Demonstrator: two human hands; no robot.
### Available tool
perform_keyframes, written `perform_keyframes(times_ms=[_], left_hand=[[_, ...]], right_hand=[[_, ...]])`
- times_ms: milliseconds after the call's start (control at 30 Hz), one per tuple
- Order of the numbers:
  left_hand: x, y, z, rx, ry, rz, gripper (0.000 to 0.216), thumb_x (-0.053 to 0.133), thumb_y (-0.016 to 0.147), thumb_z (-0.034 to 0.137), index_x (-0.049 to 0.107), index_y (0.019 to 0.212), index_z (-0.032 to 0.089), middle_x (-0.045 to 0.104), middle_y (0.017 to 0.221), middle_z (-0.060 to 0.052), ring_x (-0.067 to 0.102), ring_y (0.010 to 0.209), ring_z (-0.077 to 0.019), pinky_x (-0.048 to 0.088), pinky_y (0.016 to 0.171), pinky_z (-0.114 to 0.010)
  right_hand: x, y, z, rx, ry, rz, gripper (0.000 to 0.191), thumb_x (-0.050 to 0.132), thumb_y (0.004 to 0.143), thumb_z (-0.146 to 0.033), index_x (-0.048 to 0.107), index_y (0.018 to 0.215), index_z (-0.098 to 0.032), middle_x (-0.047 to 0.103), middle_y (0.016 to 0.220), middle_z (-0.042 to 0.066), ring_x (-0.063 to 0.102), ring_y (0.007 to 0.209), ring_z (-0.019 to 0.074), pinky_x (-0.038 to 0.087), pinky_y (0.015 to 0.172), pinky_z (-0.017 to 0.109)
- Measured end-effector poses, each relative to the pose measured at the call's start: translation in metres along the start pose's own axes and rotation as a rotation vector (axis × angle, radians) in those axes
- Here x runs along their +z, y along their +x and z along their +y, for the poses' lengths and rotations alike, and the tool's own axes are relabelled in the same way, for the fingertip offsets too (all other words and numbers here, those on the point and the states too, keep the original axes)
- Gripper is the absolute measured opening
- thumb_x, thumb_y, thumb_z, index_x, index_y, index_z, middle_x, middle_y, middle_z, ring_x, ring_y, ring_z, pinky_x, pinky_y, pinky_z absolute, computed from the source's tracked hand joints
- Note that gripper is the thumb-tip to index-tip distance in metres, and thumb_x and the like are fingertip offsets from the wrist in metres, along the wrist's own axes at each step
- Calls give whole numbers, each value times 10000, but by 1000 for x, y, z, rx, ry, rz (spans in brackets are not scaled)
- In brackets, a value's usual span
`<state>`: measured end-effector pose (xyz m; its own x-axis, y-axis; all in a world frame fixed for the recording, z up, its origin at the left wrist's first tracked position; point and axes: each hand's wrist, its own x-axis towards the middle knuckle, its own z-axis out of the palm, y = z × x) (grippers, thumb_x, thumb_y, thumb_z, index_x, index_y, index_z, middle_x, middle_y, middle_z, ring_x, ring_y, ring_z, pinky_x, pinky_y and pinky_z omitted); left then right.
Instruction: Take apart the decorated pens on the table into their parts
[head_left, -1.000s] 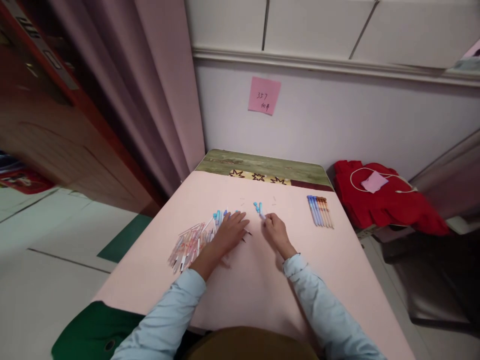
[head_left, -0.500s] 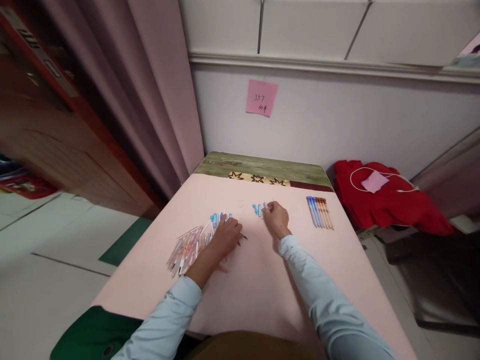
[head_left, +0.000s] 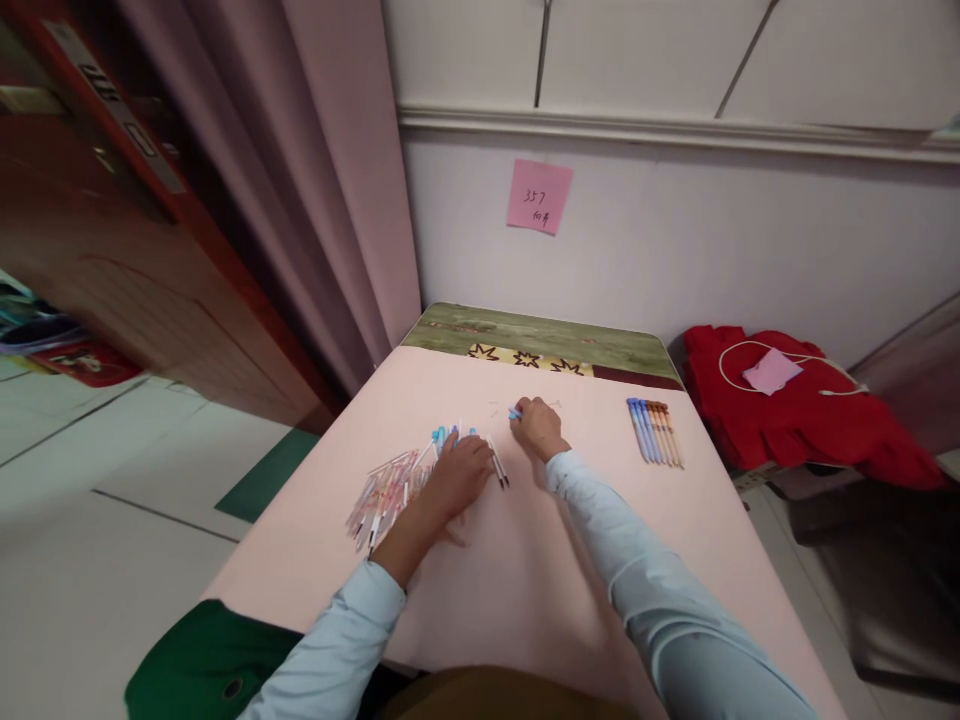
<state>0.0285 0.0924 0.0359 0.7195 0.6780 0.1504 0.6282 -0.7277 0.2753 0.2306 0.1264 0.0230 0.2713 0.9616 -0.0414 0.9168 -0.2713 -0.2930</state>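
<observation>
Left hand [head_left: 459, 472] covers the pen pile [head_left: 388, 492], grip impossible to tell; right hand [head_left: 537, 428] pinches a blue pen [head_left: 514, 412] near the far edge of the counter [head_left: 525, 570].

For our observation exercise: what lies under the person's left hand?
The left hand covers part of the pen pile: blue caps poke out beyond it, two pens stick out on its right. How many lie beneath is hidden.

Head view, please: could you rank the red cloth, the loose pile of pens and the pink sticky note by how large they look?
1. red cloth, clearly largest.
2. loose pile of pens.
3. pink sticky note; it is farther off, so true size is unsure.
</observation>
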Motion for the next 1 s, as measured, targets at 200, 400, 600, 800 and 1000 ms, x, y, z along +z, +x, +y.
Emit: perform_keyframes(times_ms=[200, 400, 600, 800, 1000], left_hand=[[-30, -10, -43, -425, -33, 153, 272, 495, 916, 318, 708, 1040, 203, 729, 1120, -93, 623, 1117, -263, 382, 1056, -440], [-32, -14, -62, -472, -37, 126, 326, 440, 913, 275, 721, 1056, 192, 733, 1114, -86, 645, 1083, -237, 450, 997, -363], [-10, 4, -53, -245, -55, 100, 333, 468, 915, 205, 687, 1164, 226, 669, 1270, -83, 575, 1220, -217, 396, 1080, -396], [19, 32, -31, 119, 6, 9, 337, 539, 911, 183, 633, 1224, 264, 591, 1373, -91, 490, 1313, -236, 315, 1122, -494], [20, 44, -30, 120, 136, -20, 133, 552, 906, 195, 678, 946, 190, 673, 1003, -103, 597, 1083, -247, 295, 1108, -512]], right_hand=[[-2, 0, -4, -77, 8, -42, 287, 584, 856, -215, 709, 1110, -166, 674, 1098, 150, 652, 988, 232, 452, 842, 285], [4, -19, -33, -202, 94, -109, 257, 662, 836, -328, 729, 1053, -206, 718, 1042, 88, 660, 949, 198, 443, 810, 248], [-1, -43, -25, -194, 193, -97, 278, 565, 936, -345, 692, 1154, -226, 744, 1013, 37, 667, 936, 155, 439, 812, 224], [-4, -69, 9, -189, 313, -176, 513, 794, 742, -396, 654, 1197, -202, 695, 1073, 57, 656, 805, 148, 454, 736, 251], [-11, -102, 17, -170, 188, -173, 597, 865, 618, -421, 636, 1132, -222, 673, 1033, 43, 636, 885, 196, 420, 711, 274]])
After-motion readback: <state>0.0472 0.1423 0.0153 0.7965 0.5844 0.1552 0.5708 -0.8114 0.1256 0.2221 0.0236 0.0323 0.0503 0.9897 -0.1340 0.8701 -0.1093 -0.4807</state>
